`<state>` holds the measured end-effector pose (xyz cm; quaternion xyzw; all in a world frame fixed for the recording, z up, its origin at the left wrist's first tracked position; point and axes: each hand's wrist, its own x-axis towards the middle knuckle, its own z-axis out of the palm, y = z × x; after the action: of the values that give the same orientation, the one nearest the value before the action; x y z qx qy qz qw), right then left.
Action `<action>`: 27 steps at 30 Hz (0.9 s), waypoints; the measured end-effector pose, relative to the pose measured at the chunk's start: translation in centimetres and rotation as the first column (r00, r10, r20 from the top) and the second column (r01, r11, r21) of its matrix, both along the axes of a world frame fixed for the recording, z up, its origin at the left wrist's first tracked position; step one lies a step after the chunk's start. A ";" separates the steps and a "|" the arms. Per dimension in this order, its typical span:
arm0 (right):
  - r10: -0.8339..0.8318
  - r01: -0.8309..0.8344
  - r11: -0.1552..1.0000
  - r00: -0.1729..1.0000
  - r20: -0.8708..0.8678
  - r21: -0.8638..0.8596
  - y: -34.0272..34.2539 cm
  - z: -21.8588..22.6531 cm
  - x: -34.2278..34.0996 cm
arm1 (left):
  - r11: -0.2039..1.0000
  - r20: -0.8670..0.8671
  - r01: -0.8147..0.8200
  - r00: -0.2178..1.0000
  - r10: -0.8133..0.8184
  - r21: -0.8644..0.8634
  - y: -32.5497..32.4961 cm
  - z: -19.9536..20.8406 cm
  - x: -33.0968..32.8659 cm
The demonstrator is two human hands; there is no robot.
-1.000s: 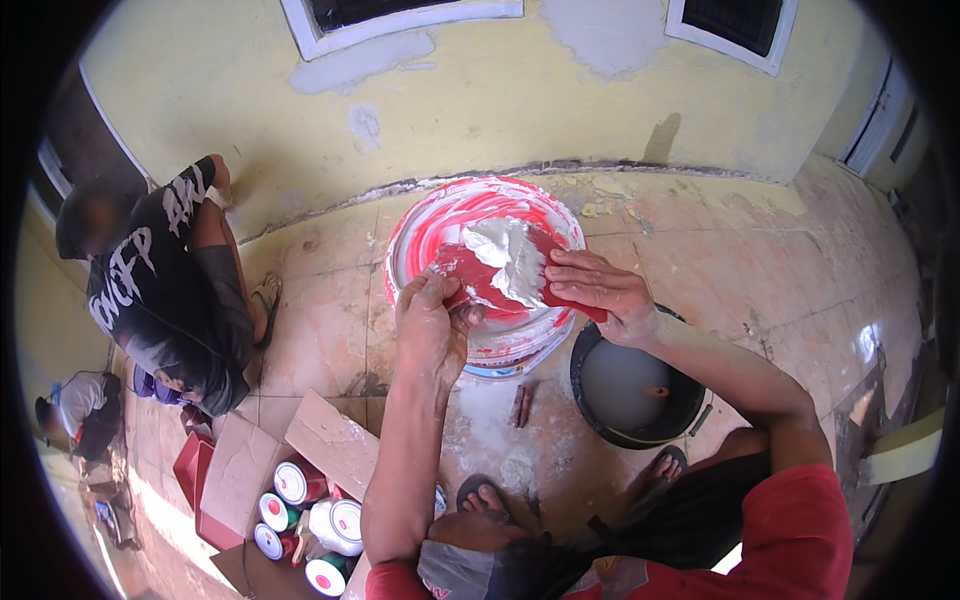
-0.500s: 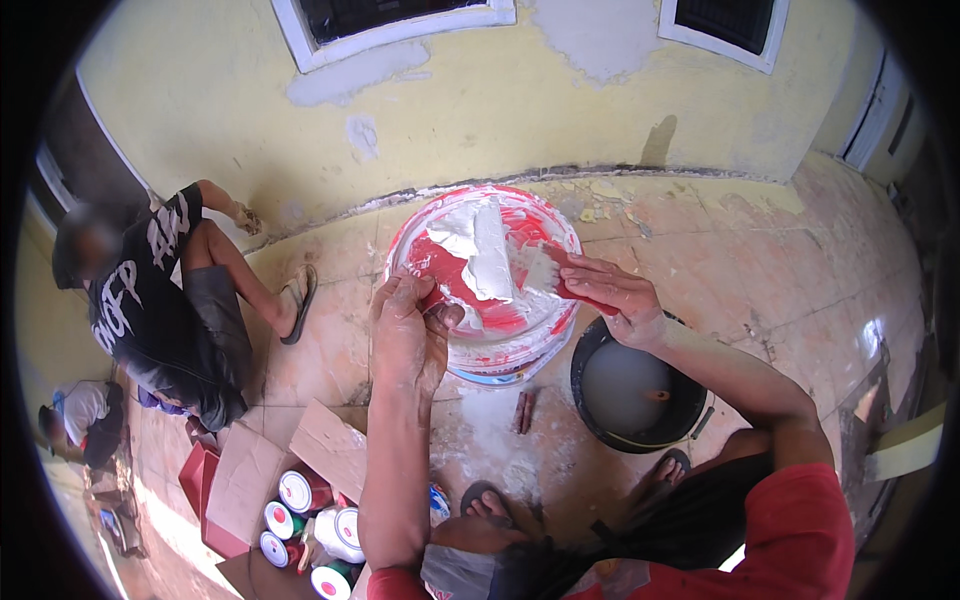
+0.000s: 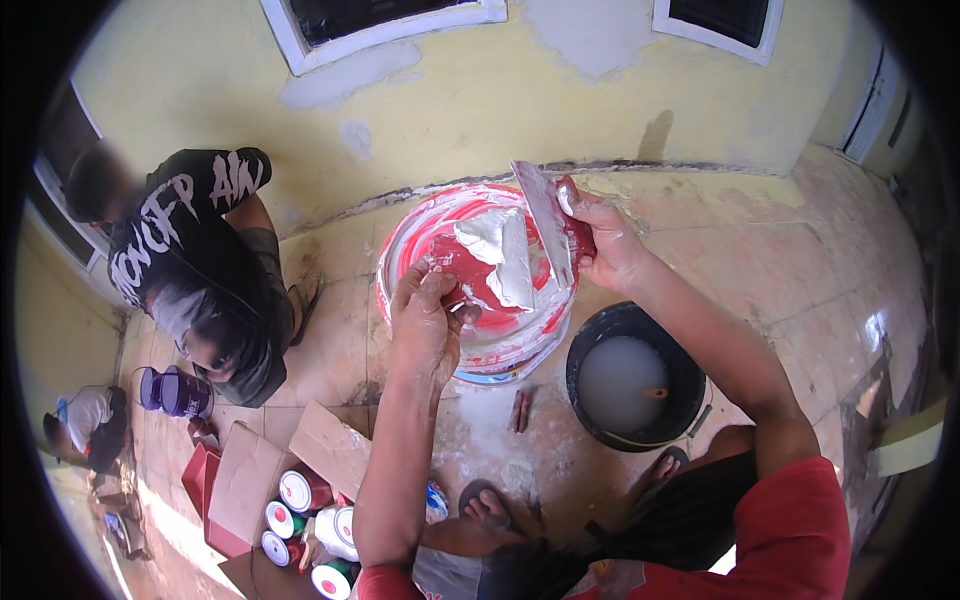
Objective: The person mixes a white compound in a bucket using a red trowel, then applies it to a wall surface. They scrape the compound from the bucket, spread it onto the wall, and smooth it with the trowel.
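Note:
A red bucket smeared with white putty stands on the tiled floor in front of me. My left hand is over its near rim, gripping a red-handled scraper whose blade carries a thick lump of white putty. At the bucket's far right side my right hand holds a putty knife with its metal blade tilted upward, beside the putty lump.
A black bucket of cloudy liquid sits right of the red one. Another person crouches at the left near a purple bucket. Cardboard boxes and several paint cans lie at lower left. The yellow wall is close behind.
My right hand has lifted the putty knife off the putty lump and swung it up toward the bucket's far right. The crouching person has bent lower and shifted left.

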<state>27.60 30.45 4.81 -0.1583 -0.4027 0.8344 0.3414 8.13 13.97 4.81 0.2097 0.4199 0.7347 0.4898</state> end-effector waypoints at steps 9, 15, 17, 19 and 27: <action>-0.042 0.035 0.998 0.987 0.157 0.046 -1.3 -4.9 0.8 | 0.998 0.011 0.052 0.999 -0.052 -0.035 0.1 0.6 0.4; -0.050 0.030 0.997 0.961 0.272 0.078 0.2 -5.5 4.1 | 0.999 0.001 -0.049 0.999 0.049 -0.002 0.8 1.3 -0.7; -0.081 0.047 0.992 0.952 0.297 0.118 0.9 -4.9 5.4 | 0.999 -0.006 -0.031 0.999 0.031 0.034 1.2 0.9 -1.6; -0.166 0.143 0.985 0.942 0.292 0.096 2.3 -4.1 6.4 | 0.999 -0.038 -0.027 0.999 0.028 0.037 1.9 2.0 -1.7; -0.371 0.399 0.888 0.916 0.155 -0.229 5.9 1.8 16.7 | 1.000 -0.022 -0.012 1.000 0.012 -0.002 3.1 10.4 -0.3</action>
<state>44.28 36.30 6.63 -0.3221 -0.2702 0.7852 0.4547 7.87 17.06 15.21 0.2149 0.4273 0.7349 0.4808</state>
